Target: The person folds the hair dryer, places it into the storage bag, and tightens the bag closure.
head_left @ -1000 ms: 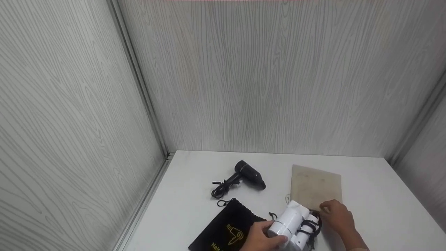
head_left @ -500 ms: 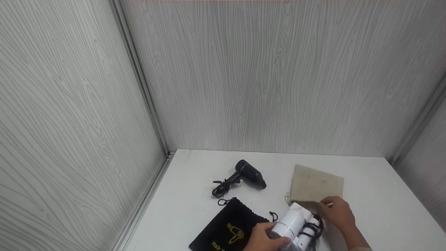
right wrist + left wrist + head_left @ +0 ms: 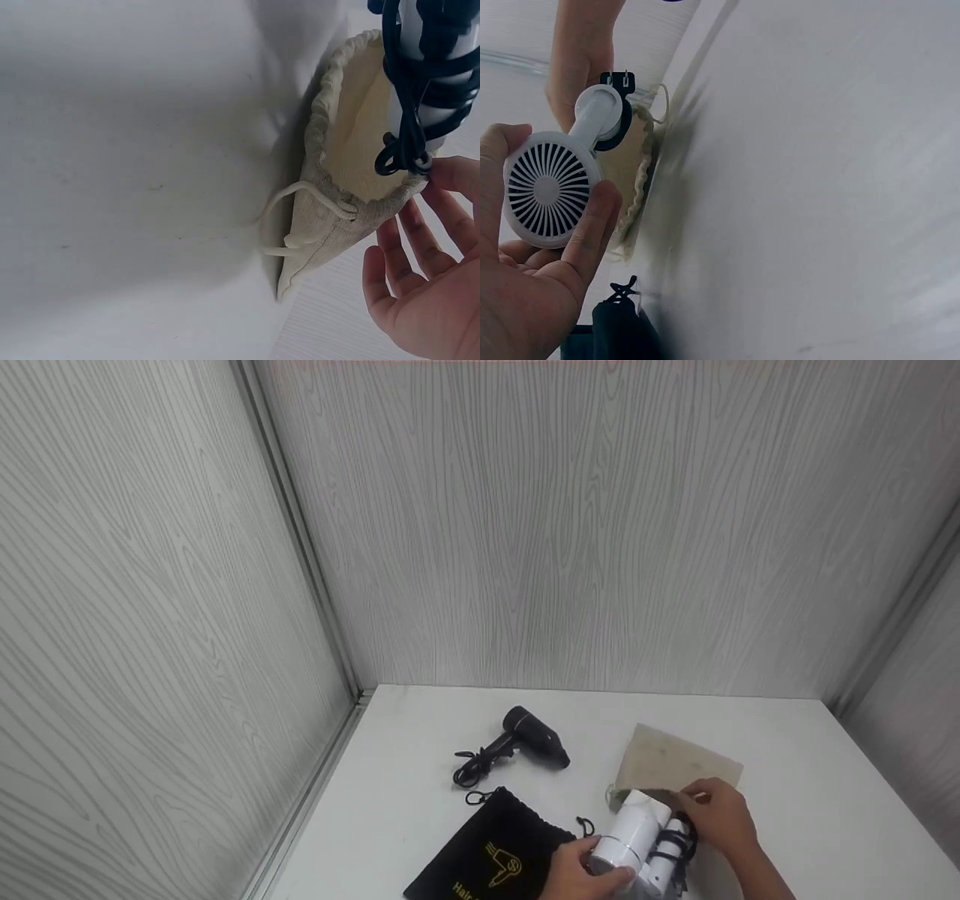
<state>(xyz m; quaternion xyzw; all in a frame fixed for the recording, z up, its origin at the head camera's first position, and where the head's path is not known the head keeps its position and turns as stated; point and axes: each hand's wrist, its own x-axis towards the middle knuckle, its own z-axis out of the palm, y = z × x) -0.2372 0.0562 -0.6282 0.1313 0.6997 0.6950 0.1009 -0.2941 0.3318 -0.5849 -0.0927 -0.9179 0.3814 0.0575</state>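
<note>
My left hand (image 3: pixel 579 874) grips a white hair dryer (image 3: pixel 634 831) round its barrel, and the round vent grille (image 3: pixel 547 190) faces the left wrist camera. Its handle is folded alongside, wrapped in a black cord (image 3: pixel 411 105). With thumb and fingers, my right hand (image 3: pixel 721 816) pinches the mouth edge of a beige drawstring bag (image 3: pixel 667 759). That gathered rim (image 3: pixel 318 124) gapes wide in the right wrist view, with a loose drawstring loop (image 3: pixel 279 199) at one corner. The dryer's front end and cord overlap the bag's mouth in the head view.
A black hair dryer (image 3: pixel 535 736) with bundled cord (image 3: pixel 472 771) lies at the back left of the white table (image 3: pixel 405 735). Nearer, left of my left hand, lies a black drawstring bag (image 3: pixel 480 840) with a yellow hair dryer print. Grey wood-patterned walls surround the table.
My right hand has lifted the near edge of the beige bag, and its mouth now gapes. The white hair dryer has shifted slightly right and up in view, against the bag's opening.
</note>
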